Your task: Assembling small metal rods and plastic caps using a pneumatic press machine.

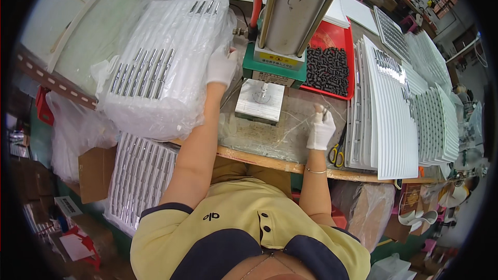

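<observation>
At left, laid against the near side of a film-wrapped stack of white ribbed trays point(181, 52): left hand point(221, 68), in a white fabric glove with bared fingertips; whether gripping or merely resting, impossible to tell. In the top tray's grooves, slender, mirror-bright metal rods point(142, 72). Above the bench point(246, 142), right of the press: right hand point(320, 130), similarly gloved, fingertips narrowed around a small dark piece point(326, 108), too small for exact shape. Between both hands, a smooth metal cylinder point(295, 8) over a square, brushed-looking metal block point(259, 102). Behind, stubby matte-black parts point(327, 72) heaped in a glossy red bin point(351, 72).
</observation>
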A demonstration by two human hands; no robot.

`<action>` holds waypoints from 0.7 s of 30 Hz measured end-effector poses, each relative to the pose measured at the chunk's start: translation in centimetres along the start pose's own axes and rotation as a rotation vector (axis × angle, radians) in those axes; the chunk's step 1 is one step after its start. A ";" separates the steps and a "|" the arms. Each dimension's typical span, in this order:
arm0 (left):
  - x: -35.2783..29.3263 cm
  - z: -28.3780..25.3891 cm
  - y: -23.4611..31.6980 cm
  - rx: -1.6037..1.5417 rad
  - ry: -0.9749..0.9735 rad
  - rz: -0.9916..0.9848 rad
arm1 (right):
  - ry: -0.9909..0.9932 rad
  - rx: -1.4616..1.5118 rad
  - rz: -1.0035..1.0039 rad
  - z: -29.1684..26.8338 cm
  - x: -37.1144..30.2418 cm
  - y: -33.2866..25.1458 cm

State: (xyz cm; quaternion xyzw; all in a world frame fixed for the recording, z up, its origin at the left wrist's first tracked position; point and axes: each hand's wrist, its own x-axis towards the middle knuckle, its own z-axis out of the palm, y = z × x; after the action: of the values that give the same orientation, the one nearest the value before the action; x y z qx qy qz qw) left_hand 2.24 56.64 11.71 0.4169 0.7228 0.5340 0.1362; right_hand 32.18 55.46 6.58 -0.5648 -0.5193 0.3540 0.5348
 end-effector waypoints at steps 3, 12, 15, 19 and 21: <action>3.9 2.2 -1.4 0.281 -0.159 -0.024 | 0.027 0.101 0.153 -0.9 0.2 0.8; 12.6 7.3 -10.0 0.526 -0.439 -0.084 | 0.006 0.046 -0.007 -0.5 -0.1 1.2; 11.3 7.5 -9.2 0.499 -0.403 -0.032 | -0.020 0.150 0.038 -0.9 -0.3 0.0; 10.0 7.2 -8.4 0.453 -0.351 0.029 | 0.007 0.133 -0.033 -0.6 -0.3 0.1; 8.6 6.6 -8.8 0.431 -0.325 0.058 | 0.009 0.176 0.004 -0.7 -0.4 -0.5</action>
State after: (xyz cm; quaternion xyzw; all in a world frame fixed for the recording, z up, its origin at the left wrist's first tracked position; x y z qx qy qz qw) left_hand -2.81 66.69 3.50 0.5372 0.7762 0.2975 0.1431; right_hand 32.63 54.91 7.08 -0.5180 -0.4826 0.3970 0.5841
